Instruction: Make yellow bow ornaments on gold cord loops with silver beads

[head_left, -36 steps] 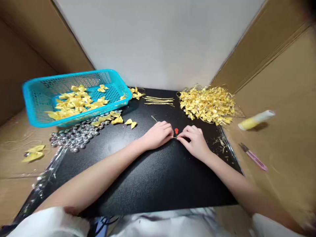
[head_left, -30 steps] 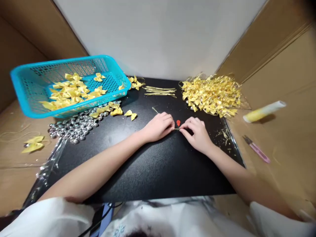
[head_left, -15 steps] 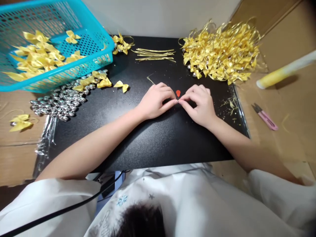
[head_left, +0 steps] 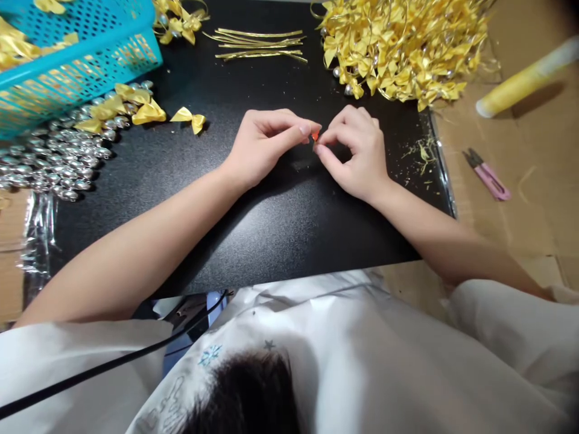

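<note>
Black tabletop point(head_left: 271, 235), cardboard point(head_left: 543, 235) down its right side. Left hand point(head_left: 257, 144) above the middle, thumb and forefinger pressed together; anything between them hidden. Right hand point(head_left: 357, 154) just beside it, pinching a sliver point(head_left: 315, 146) too small to make out. Red spot point(head_left: 315, 137) showing between the two hands' fingertips; whether held or lying beyond, cannot tell. Far left corner: blue basket point(head_left: 94, 55) with yellow bows inside. Silver beads point(head_left: 58, 160) spread before it toward the left edge, loose bows point(head_left: 149, 113) among and beside them. Gold ties point(head_left: 260, 43) near the far edge. Far right corner: heap point(head_left: 402, 51) of beaded bows. Scraps point(head_left: 425, 152) along the right edge; snips point(head_left: 491, 179) and yellow roll point(head_left: 520, 84) past it, on the cardboard.
</note>
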